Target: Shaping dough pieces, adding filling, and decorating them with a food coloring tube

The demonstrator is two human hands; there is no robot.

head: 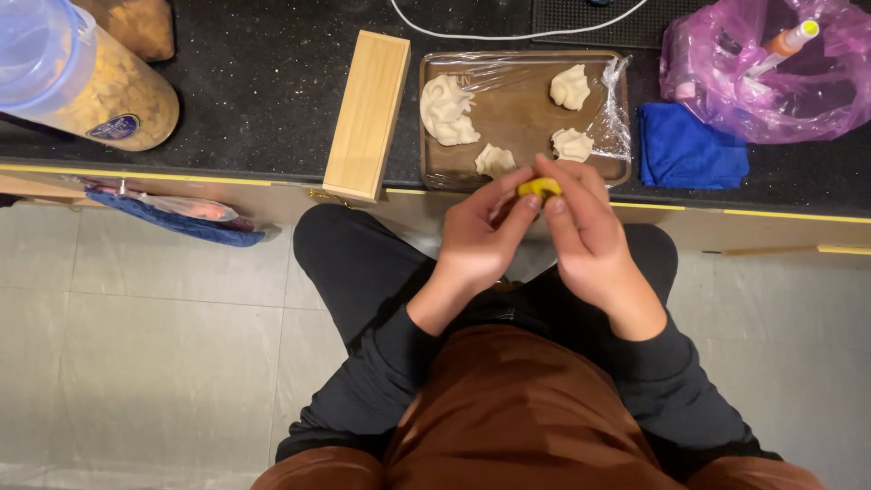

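My left hand (481,238) and my right hand (585,231) meet just below the counter edge, fingertips pinching a small yellow lump (542,187) between them. Right behind the hands sits a brown tray (517,113) covered in clear film. On it lie a large pale dough mass (446,111) at the left and three small dough pieces: one at the back right (571,87), one at the right (572,144), one at the front (495,161). I sit with dark-sleeved arms over my lap.
A long wooden box (368,113) lies left of the tray on the black speckled counter (263,82). A blue cloth (691,147), a pink plastic bag (771,77) with an orange bottle (782,44), and a clear jar (86,77) also stand there. White cable (508,34) runs behind.
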